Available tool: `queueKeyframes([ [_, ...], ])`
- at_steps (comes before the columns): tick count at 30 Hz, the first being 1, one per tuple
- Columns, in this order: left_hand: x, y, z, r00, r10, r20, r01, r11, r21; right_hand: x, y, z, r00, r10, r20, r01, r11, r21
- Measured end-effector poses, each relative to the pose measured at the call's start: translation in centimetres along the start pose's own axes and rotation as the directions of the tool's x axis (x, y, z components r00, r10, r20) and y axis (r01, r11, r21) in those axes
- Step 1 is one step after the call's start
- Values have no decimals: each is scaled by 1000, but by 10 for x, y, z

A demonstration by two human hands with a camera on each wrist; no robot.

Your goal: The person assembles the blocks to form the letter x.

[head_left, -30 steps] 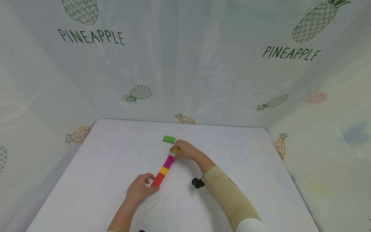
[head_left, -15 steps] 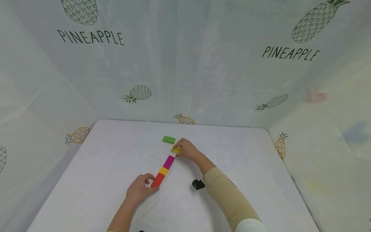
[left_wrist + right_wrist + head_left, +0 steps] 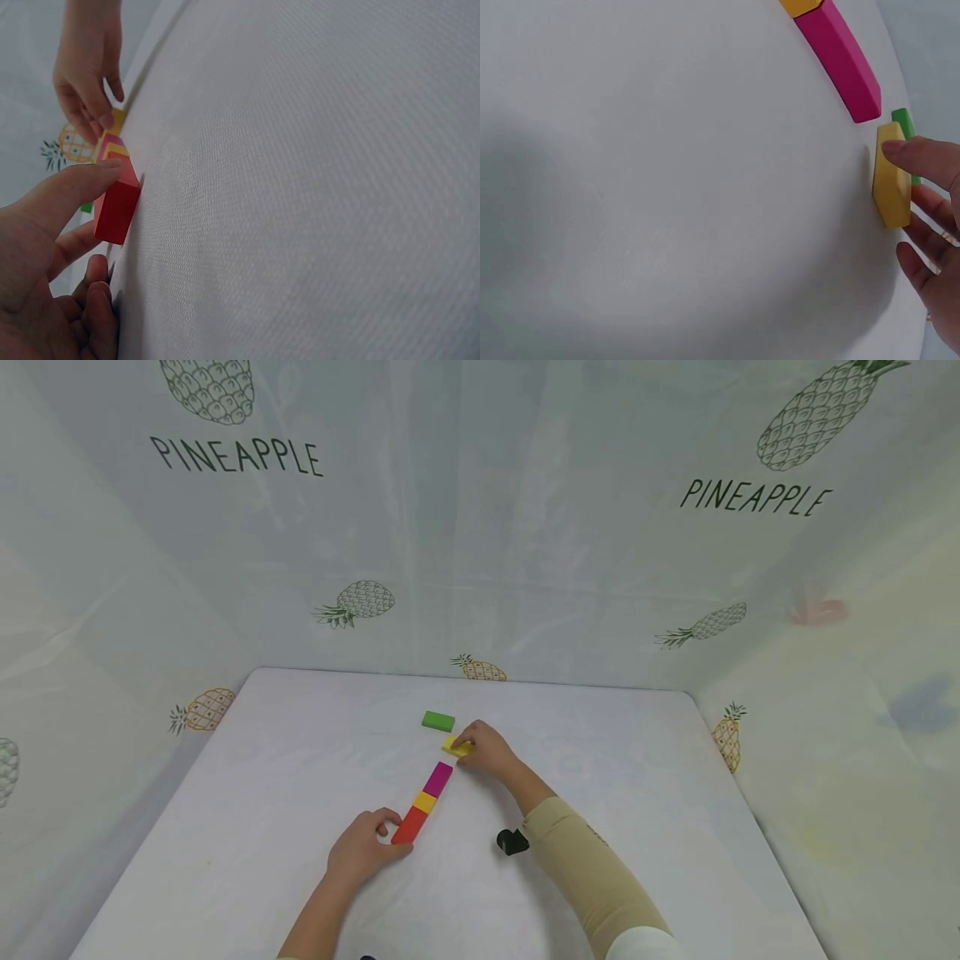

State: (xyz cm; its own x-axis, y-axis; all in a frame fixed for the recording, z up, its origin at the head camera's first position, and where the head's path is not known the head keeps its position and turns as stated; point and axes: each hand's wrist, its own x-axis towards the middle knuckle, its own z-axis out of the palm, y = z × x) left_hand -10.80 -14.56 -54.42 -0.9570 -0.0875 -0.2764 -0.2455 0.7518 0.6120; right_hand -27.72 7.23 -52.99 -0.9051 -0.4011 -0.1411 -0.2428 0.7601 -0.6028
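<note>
My left hand pinches a red block between thumb and index finger, at the near end of a slanting row. Beyond the red block come an orange-yellow block and a magenta block, set end to end. Past the magenta end, my right hand pinches a yellow block, its thumb on one side and fingers behind. A gap separates the yellow block from the magenta one in the right wrist view. A green block lies just beyond the yellow one.
White cloth covers the table, and a pineapple-print curtain stands behind it and at the sides. A small black object shows beside the right sleeve. Another dark object peeks in at the bottom edge.
My right hand has shifted slightly right with the yellow block, which has turned from along the row to crosswise, near the green block. The left hand and the row keep their places.
</note>
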Motion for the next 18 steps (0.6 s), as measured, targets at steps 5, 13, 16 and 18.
queueKeyframes([
  [5,0,1,1,1000,-4,1,4,1000,4,2,5,4,999,0,-35,0,1000,-2],
  [13,1,0,1,1000,-11,-2,11,1000,2,2,7,6,998,5,-55,-5,1000,1],
  [16,1,-1,0,1000,-9,-1,9,1000,2,3,7,6,998,5,-58,-4,1000,11],
  [18,1,0,0,1000,-8,-2,8,1000,4,3,7,6,998,7,-59,-6,1000,19],
])
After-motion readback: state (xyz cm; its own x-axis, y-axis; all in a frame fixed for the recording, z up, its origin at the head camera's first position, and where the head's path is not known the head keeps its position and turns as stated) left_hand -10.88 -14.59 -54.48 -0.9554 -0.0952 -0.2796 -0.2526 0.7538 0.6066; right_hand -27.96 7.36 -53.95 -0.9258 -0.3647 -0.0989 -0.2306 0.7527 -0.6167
